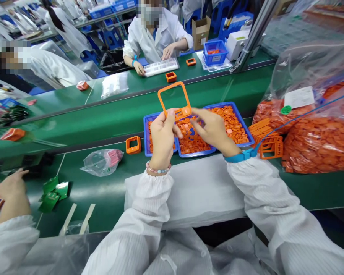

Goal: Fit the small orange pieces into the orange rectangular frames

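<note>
My left hand (164, 133) pinches the lower edge of an orange frame (159, 100), which stands upright above the blue trays. At the frame's lower right corner is my right hand (210, 125), its thumb and forefinger close together; whether a small part is between them cannot be made out. Beneath the hands lie a left blue tray (146, 133), a middle blue tray (197, 153) and a right blue tray (248, 133), all holding small orange pieces. White sheets (200, 191) lie on the green table in front of me.
Large clear bags of orange parts (318, 141) stand at the right beside stacked orange frames (271, 147). An orange frame stack (133, 145) and a plastic bag (101, 162) lie left. Another person's hand (13, 187) is near green boards (53, 194). A person (157, 38) sits opposite.
</note>
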Demonstrator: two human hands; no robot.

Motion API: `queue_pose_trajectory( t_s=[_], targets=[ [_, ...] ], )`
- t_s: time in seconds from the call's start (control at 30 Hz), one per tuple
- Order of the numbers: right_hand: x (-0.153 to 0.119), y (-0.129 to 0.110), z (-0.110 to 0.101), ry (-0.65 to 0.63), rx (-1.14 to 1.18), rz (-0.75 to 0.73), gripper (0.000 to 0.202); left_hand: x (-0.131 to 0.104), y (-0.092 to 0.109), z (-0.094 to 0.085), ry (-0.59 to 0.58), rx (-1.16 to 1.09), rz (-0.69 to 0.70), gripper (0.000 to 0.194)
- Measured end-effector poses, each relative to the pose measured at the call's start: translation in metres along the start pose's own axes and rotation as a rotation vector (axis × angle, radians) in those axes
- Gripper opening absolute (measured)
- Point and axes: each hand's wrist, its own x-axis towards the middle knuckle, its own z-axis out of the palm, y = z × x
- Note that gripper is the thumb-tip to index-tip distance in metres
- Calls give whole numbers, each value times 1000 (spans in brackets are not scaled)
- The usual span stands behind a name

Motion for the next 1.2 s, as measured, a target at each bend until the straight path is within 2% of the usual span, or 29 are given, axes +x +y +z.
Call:
queue_pose_trajectory(
  t_s=[0.1, 0.17, 0.3, 0.67, 0.8, 0.87, 0.93, 1.1, 1.2],
  targets=[
    [3, 3, 8, -461, -227, 25, 29, 1, -1, -1, -10, 1, -4, 26],
    [3, 3, 15, -603, -362, 40, 30, 1, -2, -1, -14, 12, -2, 26],
    [1, 6, 27, -669, -478, 69, 37, 1, -3, 0, -33, 5, 7, 25],
    [-1, 7, 32, -680, -446, 115, 35, 2, -5, 1, -19, 46, 4, 22],
    [1, 5, 30, -623, -424, 182, 35, 5, -6, -1, -9, 56, 0, 21],
    [3, 7, 24, -549, -347, 182, 32, 6, -7, -1, -3, 60, -6, 21],
    [7, 10, 15, -385, -196, 155, 27, 8, -8, 0, 8, 58, -16, 20],
    [7, 1, -15, 160, 173, 82, 16, 13, -14, 3, 1, 67, -79, 19],
    [2, -13, -22, 333, 226, -48, 11, 13, -19, 5, -46, 80, -84, 19]
  ],
)
